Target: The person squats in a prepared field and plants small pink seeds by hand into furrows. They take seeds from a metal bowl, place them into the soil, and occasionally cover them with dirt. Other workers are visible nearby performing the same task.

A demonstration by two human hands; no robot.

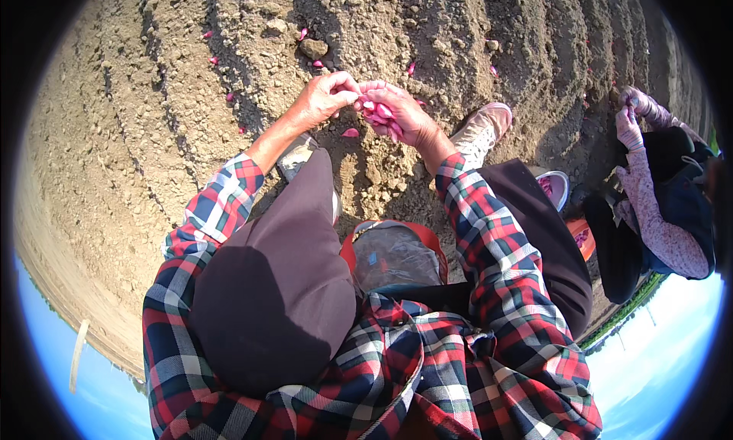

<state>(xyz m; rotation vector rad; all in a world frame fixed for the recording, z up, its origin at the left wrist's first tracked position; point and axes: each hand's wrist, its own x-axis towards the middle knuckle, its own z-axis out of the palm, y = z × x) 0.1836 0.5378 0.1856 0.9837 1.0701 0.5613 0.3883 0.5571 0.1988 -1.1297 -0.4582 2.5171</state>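
My right hand point(401, 110) is cupped around a handful of pink cloves point(380, 112), which look like garlic. My left hand point(327, 99) meets it at the fingertips, thumb and forefinger pinched together against the edge of the handful. Whether a clove sits in that pinch is hidden. Both hands are held above furrowed, crumbly soil point(378, 171). Below them one loose pink clove point(350, 133) lies on the ground. More single cloves lie along the furrows ahead, among them a clove point(303, 34) beside a stone point(314, 48) and another clove point(411, 68) farther right.
Between my legs is a red-rimmed container point(440, 255) with clear plastic sheeting point(395, 256). By my right leg stand a white-rimmed vessel point(564, 191) and an orange container point(578, 234), both holding pink pieces. A co-worker point(678, 211) crouches at right, gloved hands point(630, 125) together.
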